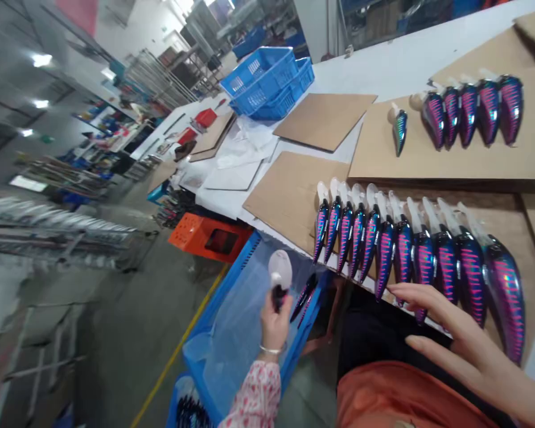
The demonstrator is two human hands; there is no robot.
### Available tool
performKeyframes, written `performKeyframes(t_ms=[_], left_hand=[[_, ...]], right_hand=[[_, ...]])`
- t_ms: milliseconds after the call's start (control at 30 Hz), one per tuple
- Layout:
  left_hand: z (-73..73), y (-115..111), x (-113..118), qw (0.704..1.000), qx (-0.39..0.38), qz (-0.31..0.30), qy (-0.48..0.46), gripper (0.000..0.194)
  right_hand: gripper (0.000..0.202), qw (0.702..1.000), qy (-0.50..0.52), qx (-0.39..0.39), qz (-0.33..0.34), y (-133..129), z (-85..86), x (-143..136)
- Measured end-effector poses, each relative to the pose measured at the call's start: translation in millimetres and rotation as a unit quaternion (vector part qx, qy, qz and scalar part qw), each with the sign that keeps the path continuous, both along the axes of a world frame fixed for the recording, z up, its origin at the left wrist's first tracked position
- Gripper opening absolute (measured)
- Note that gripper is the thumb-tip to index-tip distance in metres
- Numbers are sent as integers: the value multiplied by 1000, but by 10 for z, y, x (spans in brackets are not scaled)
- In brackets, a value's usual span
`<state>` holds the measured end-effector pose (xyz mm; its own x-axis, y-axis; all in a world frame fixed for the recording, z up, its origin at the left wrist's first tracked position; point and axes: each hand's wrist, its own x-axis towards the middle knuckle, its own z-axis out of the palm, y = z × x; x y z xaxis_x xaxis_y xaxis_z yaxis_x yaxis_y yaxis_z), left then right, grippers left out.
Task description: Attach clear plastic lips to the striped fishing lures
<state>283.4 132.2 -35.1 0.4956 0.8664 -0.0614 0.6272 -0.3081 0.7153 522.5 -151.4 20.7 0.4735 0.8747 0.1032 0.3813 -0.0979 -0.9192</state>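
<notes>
My left hand (274, 324), in a pink-patterned sleeve, is over a blue crate (218, 303) lined with clear plastic. It is closed around a dark fishing lure (278, 294) whose clear rounded lip points away from me. Beside that hand, two dark pink-striped lures (304, 300) lie in the crate. My right hand (459, 351) hovers at the table edge with fingers apart and nothing in them. Its fingertips are close to the tail ends of a row of shiny purple-and-blue lures (386, 249) with clear lips; whether they touch cannot be made out.
On cardboard (383, 166) farther back lie several more lures (468, 113) and one small greenish lure (400, 131). Stacked blue baskets (267, 83) stand on the white table. An orange crate (209, 238) is beside the table, and another blue bin (191, 410) with dark pieces sits below left.
</notes>
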Motion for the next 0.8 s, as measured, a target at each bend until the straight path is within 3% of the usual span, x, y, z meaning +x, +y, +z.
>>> performKeyframes(t_ms=[67,133,267,367,433,500,600,700,800], left_hand=[[-337,328,-261,997,22,60,39,49],[-666,549,-414,993,13,83,85,42],[-1269,692,-410,987,-21,59,148,31],[-1566,705,-240,987,-24,21,158,32],[-1650,723,-125,988,-18,-5,152,32],[-1634,747,-43,990,-10,-26,139,31],[-1427,794,38,993,17,-31,111,26],[-1029,882,236,995,77,11,69,33],[-544,1001,741,992,126,21,18,51]], right_hand=[[48,1000,-6,-21,-16,-95,-116,38],[43,999,-12,-29,-34,-170,-214,59],[39,998,-14,-42,-51,-218,-300,47],[38,997,-6,-58,-55,-198,-303,27],[37,996,-2,-66,-57,-181,-298,17],[36,996,2,-73,-58,-172,-287,12],[33,995,13,-76,-62,-173,-248,34],[19,995,42,-65,-67,-178,-192,102],[41,993,62,-47,-91,-161,-127,165]])
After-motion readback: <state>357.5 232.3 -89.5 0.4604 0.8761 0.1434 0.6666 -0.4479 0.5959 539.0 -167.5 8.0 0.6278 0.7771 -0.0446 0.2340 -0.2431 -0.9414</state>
